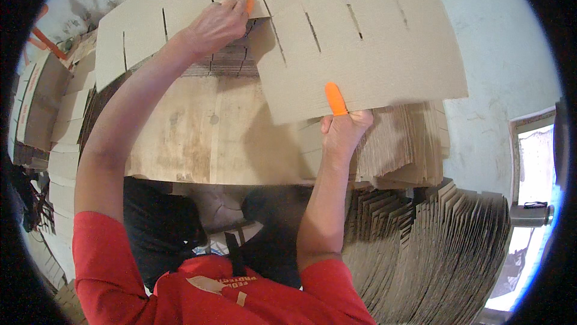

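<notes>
My right hand point(345, 124) grips the near edge of a slotted cardboard sheet point(360, 54), its thumb in an orange finger cover point(335, 98) lying flat on top. The sheet is raised and tilted above the right part of the table. At the far side, my left hand point(219, 24) pinches the near edge of another slotted cardboard sheet point(186, 6), an orange cover on one digit. That sheet lies over a stack of slotted cardboard point(225, 60). The two sheets overlap near the left fingertips. Fingers under both sheets are hidden.
A wooden tabletop point(180, 127) lies before me. Cardboard stacks stand at its right end point(390, 145) and on the lower right point(439, 247). More cardboard point(45, 103) is piled on the left. A white wall point(499, 42) and a bright window point(535, 169) are at right.
</notes>
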`<state>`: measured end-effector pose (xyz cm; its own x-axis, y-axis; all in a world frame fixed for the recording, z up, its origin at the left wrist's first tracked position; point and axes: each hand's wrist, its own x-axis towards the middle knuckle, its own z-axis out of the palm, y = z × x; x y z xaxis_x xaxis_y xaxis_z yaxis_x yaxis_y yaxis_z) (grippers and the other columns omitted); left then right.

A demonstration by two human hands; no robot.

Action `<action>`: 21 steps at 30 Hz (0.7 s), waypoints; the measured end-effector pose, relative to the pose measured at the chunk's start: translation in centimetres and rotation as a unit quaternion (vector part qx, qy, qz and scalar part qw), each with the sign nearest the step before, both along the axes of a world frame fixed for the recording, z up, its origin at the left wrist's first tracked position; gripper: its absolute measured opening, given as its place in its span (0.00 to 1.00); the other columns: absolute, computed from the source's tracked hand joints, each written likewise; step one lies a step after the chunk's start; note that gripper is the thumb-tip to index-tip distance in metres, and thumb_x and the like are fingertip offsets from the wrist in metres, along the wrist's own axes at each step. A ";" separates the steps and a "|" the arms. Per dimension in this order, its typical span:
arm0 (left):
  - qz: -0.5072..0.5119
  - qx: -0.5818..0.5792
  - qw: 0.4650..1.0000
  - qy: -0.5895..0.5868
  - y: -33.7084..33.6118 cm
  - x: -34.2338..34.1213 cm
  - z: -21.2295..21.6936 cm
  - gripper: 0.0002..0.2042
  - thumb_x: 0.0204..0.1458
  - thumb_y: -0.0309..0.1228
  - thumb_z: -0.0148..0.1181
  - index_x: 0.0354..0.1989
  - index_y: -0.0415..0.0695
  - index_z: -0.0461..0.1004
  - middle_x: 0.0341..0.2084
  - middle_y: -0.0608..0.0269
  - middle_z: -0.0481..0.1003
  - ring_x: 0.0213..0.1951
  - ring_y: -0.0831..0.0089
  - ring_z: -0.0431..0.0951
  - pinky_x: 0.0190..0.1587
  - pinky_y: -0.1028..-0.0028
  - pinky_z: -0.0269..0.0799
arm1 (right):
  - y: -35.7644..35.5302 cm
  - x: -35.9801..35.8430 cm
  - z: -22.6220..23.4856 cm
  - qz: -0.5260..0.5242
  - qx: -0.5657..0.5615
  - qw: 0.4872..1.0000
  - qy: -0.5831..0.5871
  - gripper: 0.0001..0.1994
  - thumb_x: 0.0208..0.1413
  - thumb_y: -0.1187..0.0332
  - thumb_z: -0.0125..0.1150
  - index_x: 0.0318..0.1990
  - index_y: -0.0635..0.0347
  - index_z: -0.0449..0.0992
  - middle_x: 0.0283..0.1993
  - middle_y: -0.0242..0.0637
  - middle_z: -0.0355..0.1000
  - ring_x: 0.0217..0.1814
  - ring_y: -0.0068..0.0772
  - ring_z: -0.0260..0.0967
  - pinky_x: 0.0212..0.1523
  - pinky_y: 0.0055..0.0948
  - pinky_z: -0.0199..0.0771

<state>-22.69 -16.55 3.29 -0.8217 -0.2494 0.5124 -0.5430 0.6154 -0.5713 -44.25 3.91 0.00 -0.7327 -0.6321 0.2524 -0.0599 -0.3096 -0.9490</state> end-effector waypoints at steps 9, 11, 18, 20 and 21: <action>0.009 0.036 0.999 -0.025 3.0 0.8 -0.1 0.09 0.42 0.23 0.61 0.32 0.30 0.73 0.38 0.52 0.69 0.37 0.69 0.74 0.35 0.76 0.79 | 0.3 0.2 -0.3 0.027 0.059 0.997 0.043 0.08 0.43 0.82 0.65 0.33 0.66 0.81 0.32 0.25 0.76 0.30 0.13 0.66 0.29 0.20 0.66; -0.005 0.016 0.999 -0.031 4.2 1.0 -0.3 0.10 0.42 0.23 0.61 0.32 0.30 0.74 0.39 0.50 0.70 0.37 0.69 0.74 0.34 0.75 0.79 | 0.4 0.8 -0.2 0.034 0.066 0.996 0.047 0.07 0.43 0.80 0.68 0.33 0.65 0.81 0.32 0.25 0.76 0.30 0.13 0.66 0.30 0.20 0.66; -0.083 0.082 0.987 -0.106 13.3 0.0 -0.7 0.16 0.41 0.30 0.57 0.36 0.29 0.76 0.42 0.35 0.71 0.35 0.65 0.73 0.27 0.76 0.75 | 0.3 1.8 -2.6 -0.056 0.150 0.986 0.053 0.05 0.52 0.75 0.66 0.26 0.62 0.77 0.18 0.22 0.64 0.14 0.15 0.54 0.12 0.23 0.51; -0.101 0.070 0.985 -0.123 16.7 0.0 -2.5 0.19 0.43 0.33 0.57 0.40 0.30 0.75 0.41 0.36 0.72 0.34 0.63 0.74 0.29 0.73 0.76 | -0.2 2.3 -3.1 -0.082 0.164 0.971 0.153 0.06 0.51 0.74 0.67 0.26 0.65 0.77 0.19 0.24 0.65 0.17 0.19 0.57 0.17 0.27 0.57; -0.095 0.093 0.982 -0.131 17.8 0.5 -2.9 0.20 0.45 0.35 0.57 0.42 0.31 0.75 0.42 0.39 0.72 0.34 0.62 0.74 0.30 0.70 0.76 | -0.1 3.5 -2.0 -0.069 0.162 0.966 0.190 0.07 0.51 0.73 0.68 0.26 0.67 0.76 0.19 0.25 0.65 0.19 0.20 0.59 0.20 0.28 0.59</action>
<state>-22.15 1.27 0.37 -0.9603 -0.1471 0.2369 -0.2566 0.7984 -0.5447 -40.75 3.82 -2.01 -0.7088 -0.6258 0.3255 -0.4426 0.0353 -0.8960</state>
